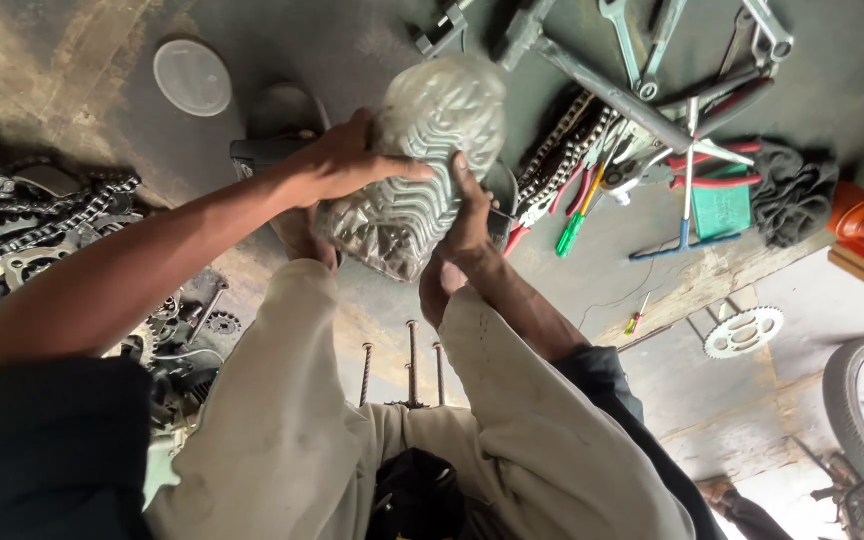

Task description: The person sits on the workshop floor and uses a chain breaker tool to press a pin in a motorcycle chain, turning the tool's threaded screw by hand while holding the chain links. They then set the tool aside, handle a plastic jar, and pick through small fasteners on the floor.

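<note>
Head camera looks down on a squatting person who holds a grey ribbed metal casing (417,175) above the concrete floor (102,60), between the knees. The left hand (347,160) grips its upper side, fingers clenched over the ribs. The right hand (467,215) presses its right edge (fingers grasping it too). Chains (562,155) and wrenches (642,45) lie just beside, a sprocket (744,332) further right.

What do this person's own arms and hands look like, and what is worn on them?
Both hands are bare: left hand and right hand, no gloves, rings or watch visible. Both forearms are uncovered; dark sleeves end near the elbows. The right hand looks grimy.
</note>
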